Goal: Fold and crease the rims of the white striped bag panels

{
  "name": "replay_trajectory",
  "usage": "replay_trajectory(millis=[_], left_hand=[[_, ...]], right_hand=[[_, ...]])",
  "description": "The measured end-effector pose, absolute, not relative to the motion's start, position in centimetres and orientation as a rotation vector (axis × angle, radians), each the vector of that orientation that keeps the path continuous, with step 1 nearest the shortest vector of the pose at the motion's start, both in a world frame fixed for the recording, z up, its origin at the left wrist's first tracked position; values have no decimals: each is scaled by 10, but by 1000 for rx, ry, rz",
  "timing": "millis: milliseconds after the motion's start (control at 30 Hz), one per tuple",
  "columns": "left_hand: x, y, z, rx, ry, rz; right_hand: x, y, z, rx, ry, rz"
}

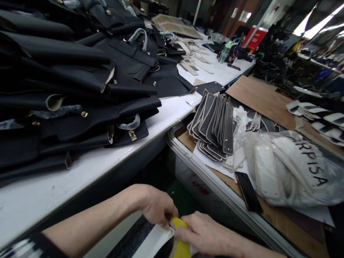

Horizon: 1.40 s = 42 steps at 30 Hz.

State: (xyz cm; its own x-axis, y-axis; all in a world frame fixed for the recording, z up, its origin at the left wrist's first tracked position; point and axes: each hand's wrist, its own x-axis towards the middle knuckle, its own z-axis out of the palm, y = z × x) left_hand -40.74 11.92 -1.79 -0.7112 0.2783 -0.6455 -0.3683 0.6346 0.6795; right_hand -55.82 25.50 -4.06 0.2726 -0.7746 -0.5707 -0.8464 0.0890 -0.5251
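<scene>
Low in the middle, over my lap, my left hand [157, 207] pinches the end of a white panel with a dark stripe [149, 248]. Its fingers are bent and pressed together at the panel's folded edge. Close beside it on the right, my right hand [202, 233] is closed on a flat yellow piece [178, 254]. The yellow piece lies against the white panel's end; I cannot tell what material it is. The fingertips of both hands nearly meet, and the spot between them is partly hidden.
Stacked black leather bags [99, 108] cover the white table [99, 170] on the left. On the right, a tray-topped bin [178, 144] bears a stack of dark panels [216, 121], a phone [248, 191] and a plastic bag of white pieces [291, 171]. Behind lies a brown board [264, 99].
</scene>
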Motion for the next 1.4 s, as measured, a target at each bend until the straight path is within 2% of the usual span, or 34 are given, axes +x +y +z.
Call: replay_trajectory(millis=[267,700,1233,1400], left_hand=[[-404,116,-22,-40,2174,1032],[-396,112,-19,-19,2259,967],[-393,116,-21,-24,2294,1019],[-394,113,-19,-67,2256,1031]], right_hand=[[-553,267,-51,-1258,1462,16],[-535,276,-66,-928,1420,-132],[-500,294,-79,-718,1479,-285],[-483,295,-83,-708,1529,-433]])
